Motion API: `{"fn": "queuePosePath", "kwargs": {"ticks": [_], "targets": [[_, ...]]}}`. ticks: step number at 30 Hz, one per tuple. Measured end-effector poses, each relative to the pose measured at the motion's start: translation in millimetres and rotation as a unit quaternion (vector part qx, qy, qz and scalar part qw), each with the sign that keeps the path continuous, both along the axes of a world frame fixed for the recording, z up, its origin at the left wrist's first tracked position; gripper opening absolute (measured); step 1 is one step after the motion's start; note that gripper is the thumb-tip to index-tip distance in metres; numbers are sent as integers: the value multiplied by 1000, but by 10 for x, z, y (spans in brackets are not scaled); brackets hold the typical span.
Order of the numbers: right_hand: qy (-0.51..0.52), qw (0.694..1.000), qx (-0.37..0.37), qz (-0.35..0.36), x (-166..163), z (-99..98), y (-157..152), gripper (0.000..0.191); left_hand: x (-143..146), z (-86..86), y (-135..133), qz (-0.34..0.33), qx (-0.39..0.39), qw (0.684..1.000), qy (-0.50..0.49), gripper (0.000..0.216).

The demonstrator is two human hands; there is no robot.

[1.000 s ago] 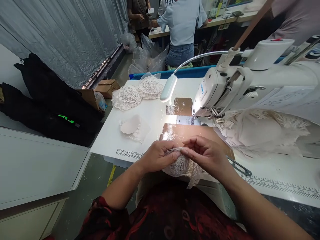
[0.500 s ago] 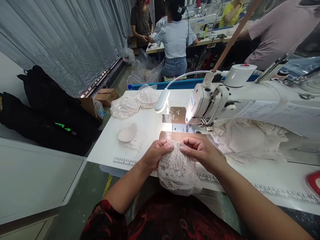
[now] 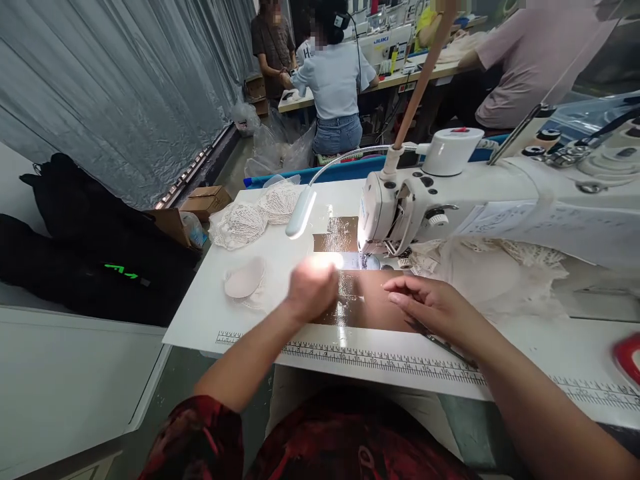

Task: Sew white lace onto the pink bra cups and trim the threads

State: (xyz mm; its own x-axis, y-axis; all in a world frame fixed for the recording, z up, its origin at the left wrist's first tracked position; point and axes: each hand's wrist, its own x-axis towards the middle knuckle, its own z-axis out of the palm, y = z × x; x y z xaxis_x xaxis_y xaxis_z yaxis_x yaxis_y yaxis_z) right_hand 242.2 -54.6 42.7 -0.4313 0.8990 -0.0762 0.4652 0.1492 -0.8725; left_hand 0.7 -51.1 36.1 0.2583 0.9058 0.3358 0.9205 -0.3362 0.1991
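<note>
My left hand (image 3: 313, 290) hovers over the shiny brown plate (image 3: 373, 303) in front of the sewing machine's needle; it is smeared by motion under the lamp's glare, so its fingers do not show. My right hand (image 3: 430, 303) rests on the plate's right side with fingers loosely stretched toward the left and nothing in them. A pair of thread snips (image 3: 443, 345) lies partly under its wrist. The lace piece is not in view. The white sewing machine (image 3: 400, 207) stands just behind both hands.
A pale foam cup (image 3: 244, 279) lies left of my left hand, with lace cups (image 3: 245, 220) further back. More lace (image 3: 500, 273) is heaped under the machine arm. A gooseneck lamp (image 3: 300, 213) hangs low. Black bags (image 3: 100, 247) lie at left. People sit at tables behind.
Both hands held a lace piece at the table's front edge; now the lace is gone from view, the hands have parted, and the left hand is sweeping forward toward the needle.
</note>
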Motion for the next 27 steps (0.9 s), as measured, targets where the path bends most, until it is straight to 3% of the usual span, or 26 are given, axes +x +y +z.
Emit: {"fn": "queuePosePath", "kwargs": {"ticks": [1,2,5,7,12,17,19,22,27], "targets": [[-36,999,28,7,-19,1,52,24,186,-103,54,-32,-39,995,84,20],[-74,996,49,12,-39,-6,102,23,352,-202,91,-54,-58,991,106,18],[-154,984,90,17,-87,-75,209,24,674,-411,98,-91,-81,984,132,16],[-174,976,130,25,-115,-149,228,27,744,-446,44,-111,-89,979,145,17],[-265,944,183,63,-201,-303,161,32,649,-240,-37,-117,-121,976,139,28],[-341,907,235,72,-240,-351,128,26,415,-47,41,-189,-197,962,-16,31],[-345,900,258,70,-240,-362,135,25,358,-94,70,-202,-159,966,-39,31],[-345,896,272,64,-246,-375,150,27,335,-234,90,-196,-101,975,10,33],[-356,898,256,49,-294,-381,189,36,329,-365,177,-171,-78,982,34,35]]}}
